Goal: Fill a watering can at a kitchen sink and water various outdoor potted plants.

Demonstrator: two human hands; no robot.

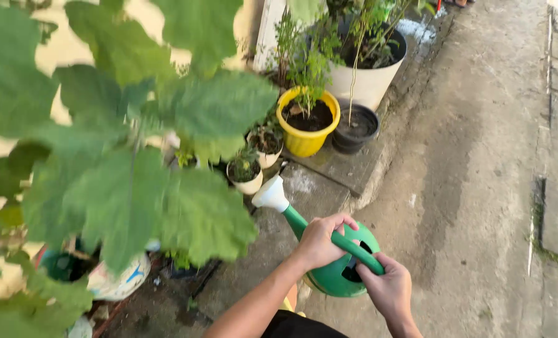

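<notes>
I hold a green watering can (pixel 335 278) with both hands, low in the middle of the head view. My left hand (pixel 319 241) grips the front of its curved handle. My right hand (pixel 388 288) holds the rear end of the handle. The can's spout ends in a white rose head (pixel 269 194) that points up and left toward two small white pots (pixel 249 181) with little plants. Large blurred green leaves (pixel 122 181) fill the left side, close to the camera.
A yellow pot (pixel 307 141), a black pot (pixel 354 131) and a big white planter (pixel 370 78) stand in a row along a concrete ledge. A painted pot (pixel 119 281) sits at lower left. Grey concrete pavement (pixel 479 156) stretches on the right.
</notes>
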